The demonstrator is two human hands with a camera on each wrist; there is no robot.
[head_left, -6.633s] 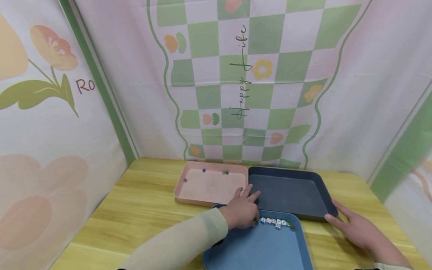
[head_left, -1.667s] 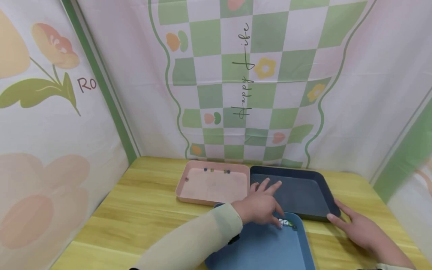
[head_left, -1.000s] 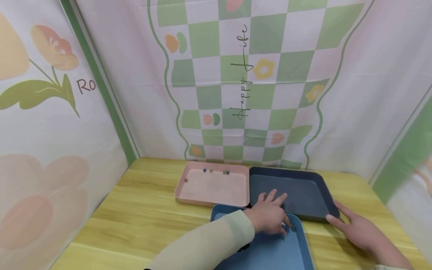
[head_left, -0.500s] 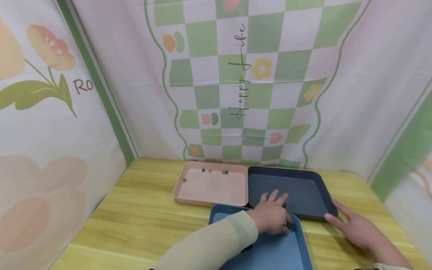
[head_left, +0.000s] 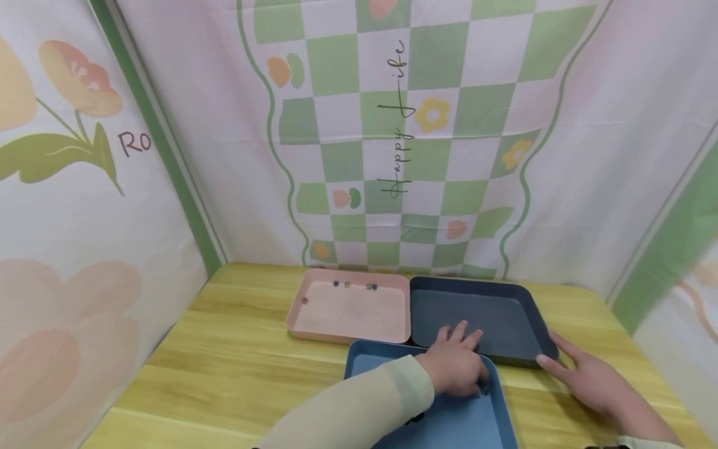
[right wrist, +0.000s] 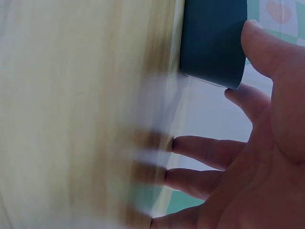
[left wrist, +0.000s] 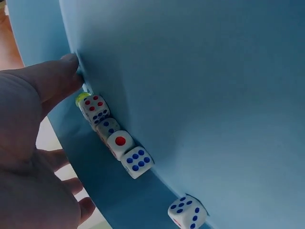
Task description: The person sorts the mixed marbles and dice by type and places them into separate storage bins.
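Note:
In the blue tray (head_left: 449, 430), my left hand (head_left: 457, 368) reaches into the far right corner, thumb and index finger pinching at a small dark green marble (head_left: 484, 388); the other fingers spread over the rim. In the left wrist view, the left hand (left wrist: 38, 105) has its fingertips close together beside a yellow-green piece (left wrist: 82, 98). Several white dice, one marked with a red dot (left wrist: 120, 141), line the tray wall. My right hand (head_left: 597, 380) holds the near right corner of the dark navy tray (head_left: 477, 318) between thumb and index finger, as the right wrist view confirms.
A pink tray (head_left: 348, 312) with several small marbles, one at its left side (head_left: 305, 300), stands left of the navy tray. The wooden table (head_left: 224, 349) holds all three trays. A patterned curtain (head_left: 392, 137) hangs behind.
Since the earliest frame, my left hand has moved right along the blue tray's far wall. One more marble lies at the pink tray's far side. My right hand has kept its place.

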